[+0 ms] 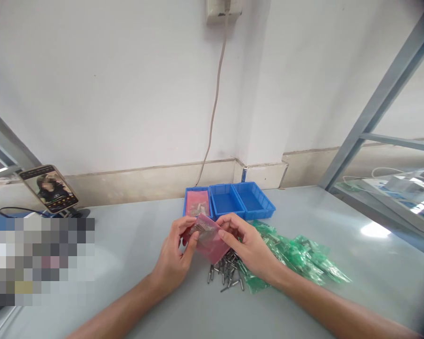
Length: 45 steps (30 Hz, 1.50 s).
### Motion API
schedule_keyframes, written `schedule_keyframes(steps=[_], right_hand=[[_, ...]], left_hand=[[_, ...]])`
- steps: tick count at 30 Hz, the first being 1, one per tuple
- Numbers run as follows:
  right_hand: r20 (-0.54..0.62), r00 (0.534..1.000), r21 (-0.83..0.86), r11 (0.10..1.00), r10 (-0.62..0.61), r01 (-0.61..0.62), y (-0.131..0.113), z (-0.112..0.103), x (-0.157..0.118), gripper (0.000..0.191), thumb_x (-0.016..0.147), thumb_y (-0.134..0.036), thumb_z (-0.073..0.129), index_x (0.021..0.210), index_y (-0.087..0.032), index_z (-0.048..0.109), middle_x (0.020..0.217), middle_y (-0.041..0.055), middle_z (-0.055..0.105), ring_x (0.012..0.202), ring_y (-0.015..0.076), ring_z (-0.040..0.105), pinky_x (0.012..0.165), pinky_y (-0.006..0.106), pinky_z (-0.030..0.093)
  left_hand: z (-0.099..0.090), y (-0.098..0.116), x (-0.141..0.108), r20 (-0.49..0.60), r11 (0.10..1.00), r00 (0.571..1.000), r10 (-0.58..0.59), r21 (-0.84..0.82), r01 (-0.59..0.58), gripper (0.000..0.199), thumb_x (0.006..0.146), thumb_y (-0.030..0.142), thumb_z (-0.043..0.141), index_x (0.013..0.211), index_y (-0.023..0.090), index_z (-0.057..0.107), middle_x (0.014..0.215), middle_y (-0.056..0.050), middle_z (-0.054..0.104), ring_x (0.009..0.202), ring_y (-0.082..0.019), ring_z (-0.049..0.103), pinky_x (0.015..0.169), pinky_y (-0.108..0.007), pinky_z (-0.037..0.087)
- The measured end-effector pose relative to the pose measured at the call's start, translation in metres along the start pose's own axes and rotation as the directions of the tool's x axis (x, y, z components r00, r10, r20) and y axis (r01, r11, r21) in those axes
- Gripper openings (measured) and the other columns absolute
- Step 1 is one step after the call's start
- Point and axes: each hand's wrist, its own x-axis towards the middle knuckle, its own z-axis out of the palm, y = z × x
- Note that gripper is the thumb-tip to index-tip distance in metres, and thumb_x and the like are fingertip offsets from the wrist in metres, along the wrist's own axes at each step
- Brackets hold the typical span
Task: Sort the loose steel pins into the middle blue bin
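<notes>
A pink plastic bag [212, 242] with small parts inside is held between both hands above the table. My left hand [175, 252] pinches its left side between thumb and fingers. On the right side, my right hand [245, 240] grips the bag's edge. Under the bag lies a pile of small metal pins [228, 273]. Green plastic bags [300, 256] with contents spread out to the right, partly behind my right hand. Just beyond the hands, more pink bags [197, 201] lie in the left blue tray [184, 203].
Two more blue trays stand beside it, a middle one [228, 200] and a right one [255, 197]. A phone on a stand [49, 188] is at the left. Metal frame bars [378, 99] rise at the right, and a cable [217, 89] hangs down the wall.
</notes>
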Motion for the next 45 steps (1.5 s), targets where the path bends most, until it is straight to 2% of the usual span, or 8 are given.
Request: schedule_keyframes(steps=[10,13,22,29,34,37,41,45], right_hand=[[0.085,0.996,-0.047,0.999,-0.001,0.005,0.006,0.004,-0.004,0.018,0.108,-0.030,0.058,0.126,-0.030,0.059,0.092,-0.0020,0.060,0.080,0.0186,0.054,0.072,0.031,0.045],[0.071,0.997,-0.028,0.999,-0.034,0.036,0.008,0.003,-0.004,0.028,0.108,-0.029,0.057,0.136,-0.032,0.058,0.103,0.0008,0.065,0.083,0.0186,0.058,0.073,0.031,0.047],[0.054,0.992,-0.109,0.986,-0.117,0.123,0.008,-0.004,0.001,0.038,0.106,-0.017,0.046,0.110,-0.027,0.082,0.107,0.0032,0.077,0.099,0.0207,0.069,0.089,0.032,0.050],[-0.028,0.997,0.008,0.997,-0.079,0.079,0.017,-0.002,0.003,0.020,0.098,-0.023,0.066,0.112,-0.028,0.078,0.112,0.0026,0.077,0.097,0.0216,0.071,0.084,0.032,0.055],[-0.070,0.983,-0.052,0.984,-0.171,0.168,0.016,-0.005,0.005,0.024,0.094,-0.015,0.064,0.108,-0.028,0.078,0.110,0.0037,0.074,0.104,0.0235,0.069,0.091,0.035,0.054],[-0.068,0.970,-0.146,0.964,-0.234,0.222,0.013,-0.006,0.006,0.019,0.099,-0.021,0.064,0.107,-0.029,0.079,0.112,0.0055,0.069,0.109,0.0246,0.066,0.095,0.037,0.052],[-0.072,0.989,-0.173,0.978,-0.131,0.117,0.011,-0.003,0.003,0.021,0.106,-0.040,0.063,0.101,-0.025,0.076,0.105,0.0058,0.069,0.096,0.0237,0.065,0.084,0.035,0.054],[-0.093,0.995,-0.087,0.996,-0.027,0.019,0.012,0.000,0.002,0.030,0.105,-0.053,0.063,0.100,-0.024,0.071,0.087,0.0025,0.072,0.081,0.0224,0.066,0.073,0.032,0.054]], left_hand=[[-0.005,0.017,0.011,-0.023,0.991,0.995,0.094,0.093,-0.091,0.007,0.109,0.025,0.061,0.106,0.023,0.067,0.127,-0.006,0.058,0.078,-0.011,0.056,0.074,-0.028,0.052],[-0.006,0.018,0.012,-0.032,0.983,0.991,0.133,0.128,-0.128,0.007,0.108,0.022,0.063,0.105,0.023,0.069,0.124,-0.006,0.061,0.082,-0.013,0.059,0.073,-0.027,0.052],[-0.008,0.017,0.015,0.014,0.985,0.987,0.162,0.049,-0.163,0.017,0.108,0.017,0.060,0.113,0.025,0.074,0.117,-0.006,0.074,0.106,-0.018,0.071,0.085,-0.028,0.058],[-0.006,0.013,0.016,0.087,0.960,0.960,0.265,0.070,-0.272,0.039,0.106,0.007,0.053,0.132,0.026,0.074,0.132,-0.009,0.074,0.122,-0.021,0.072,0.103,-0.037,0.062],[-0.003,0.013,0.013,0.136,0.952,0.946,0.296,0.036,-0.303,0.051,0.101,0.011,0.067,0.148,0.030,0.064,0.144,-0.010,0.067,0.130,-0.024,0.068,0.097,-0.034,0.066],[-0.004,0.017,0.012,0.129,0.967,0.960,0.248,0.033,-0.254,0.038,0.102,0.016,0.070,0.138,0.028,0.068,0.133,-0.009,0.071,0.118,-0.022,0.071,0.089,-0.031,0.067],[-0.005,0.021,0.010,0.107,0.969,0.970,0.218,0.099,-0.228,0.011,0.107,0.021,0.065,0.113,0.022,0.074,0.101,-0.006,0.074,0.089,-0.017,0.069,0.065,-0.023,0.060],[-0.006,0.022,0.009,0.103,0.955,0.958,0.269,0.100,-0.279,0.009,0.105,0.024,0.068,0.104,0.020,0.076,0.122,-0.011,0.069,0.098,-0.019,0.069,0.068,-0.026,0.062]])
